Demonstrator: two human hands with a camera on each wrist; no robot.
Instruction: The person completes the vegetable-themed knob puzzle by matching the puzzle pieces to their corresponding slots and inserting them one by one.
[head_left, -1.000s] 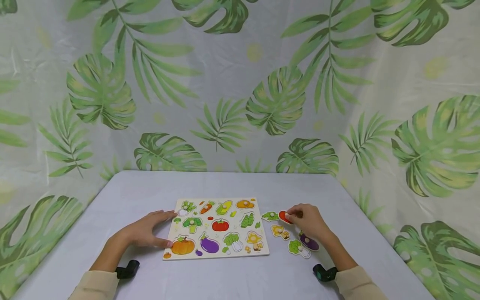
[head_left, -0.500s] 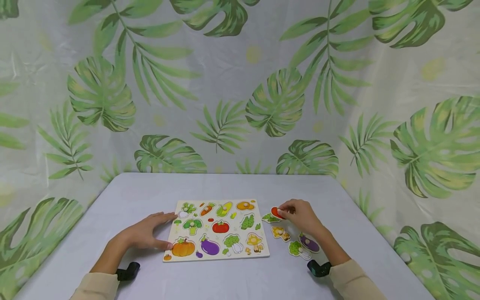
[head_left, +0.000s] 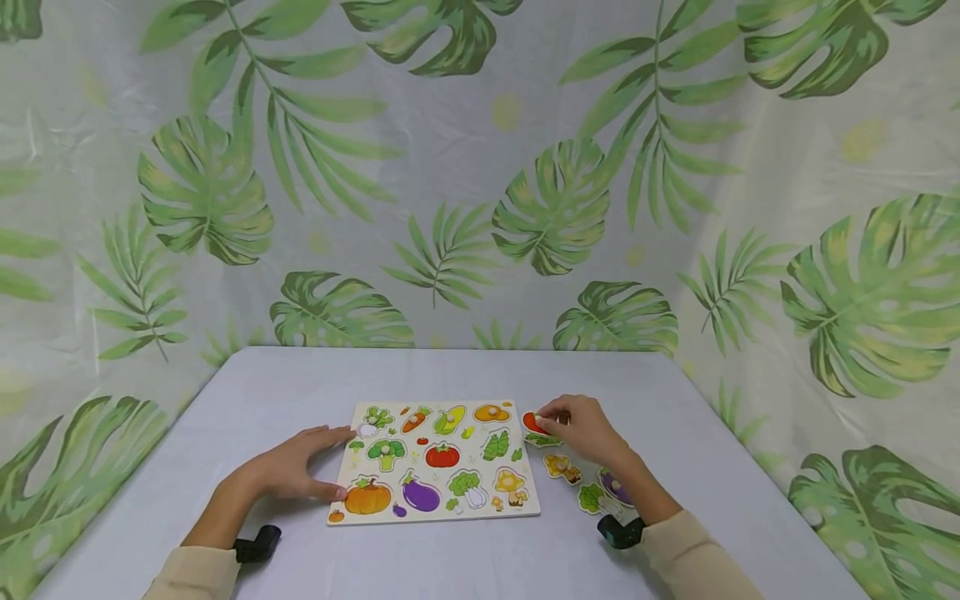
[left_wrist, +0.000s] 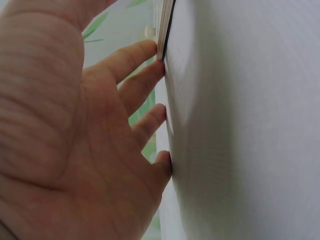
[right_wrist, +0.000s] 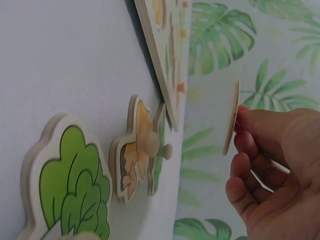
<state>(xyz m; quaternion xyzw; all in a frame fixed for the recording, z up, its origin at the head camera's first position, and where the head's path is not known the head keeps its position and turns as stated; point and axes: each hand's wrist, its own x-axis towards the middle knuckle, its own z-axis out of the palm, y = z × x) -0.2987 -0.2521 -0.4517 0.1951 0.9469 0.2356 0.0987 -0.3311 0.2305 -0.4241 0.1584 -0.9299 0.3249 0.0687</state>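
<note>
Red knobbed piece (head_left: 531, 424) pinched in the closed right grip (head_left: 587, 428)
Left grip (head_left: 288, 467), spread wide, touches the puzzle board (head_left: 435, 514)

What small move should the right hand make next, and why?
I'd probably carry the red piece left over the board to the tomato spot: the right hand holds it clear of the table, and that spot is red too, with no knob showing, unlike the carrot.

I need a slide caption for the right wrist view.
A right hand pinches a raised puzzle piece, a mushroom piece on the table.
</note>
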